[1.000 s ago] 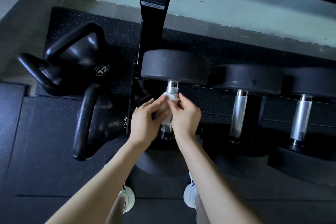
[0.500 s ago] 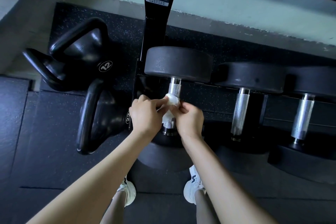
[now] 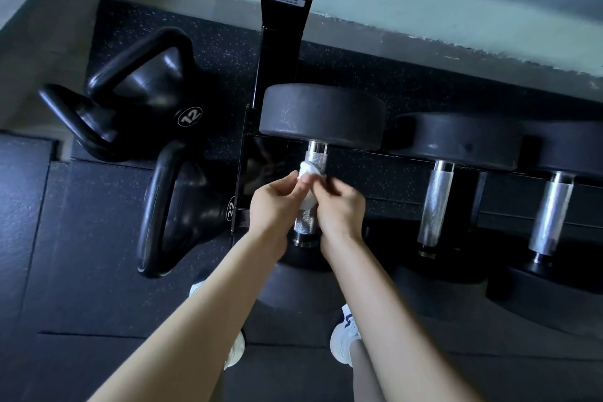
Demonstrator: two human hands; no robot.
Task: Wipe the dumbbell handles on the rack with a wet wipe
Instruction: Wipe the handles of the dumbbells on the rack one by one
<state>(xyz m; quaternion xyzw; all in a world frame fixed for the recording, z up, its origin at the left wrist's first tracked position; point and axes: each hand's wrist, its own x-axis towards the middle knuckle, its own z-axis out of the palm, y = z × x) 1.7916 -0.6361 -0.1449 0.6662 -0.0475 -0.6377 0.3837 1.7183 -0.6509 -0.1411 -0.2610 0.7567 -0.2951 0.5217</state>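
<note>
Three black dumbbells lie side by side on a low rack (image 3: 243, 173). The leftmost dumbbell's knurled steel handle (image 3: 316, 158) has a white wet wipe (image 3: 307, 171) bunched around its middle. My left hand (image 3: 272, 202) and my right hand (image 3: 339, 204) both pinch the wipe from either side, fingers curled, right over the handle. The lower part of that handle shows between my wrists. Two more steel handles, the middle one (image 3: 435, 202) and the right one (image 3: 549, 215), stand bare to the right.
Two black kettlebells, one marked 12 (image 3: 143, 91) and a larger one (image 3: 182, 209), sit on the rubber floor left of the rack. A black upright post (image 3: 284, 26) rises behind the left dumbbell. My white shoes (image 3: 346, 343) stand below.
Both hands have curled tighter onto the wipe and shifted slightly down the handle; the wipe is now bunched between them. The view has drifted a little.
</note>
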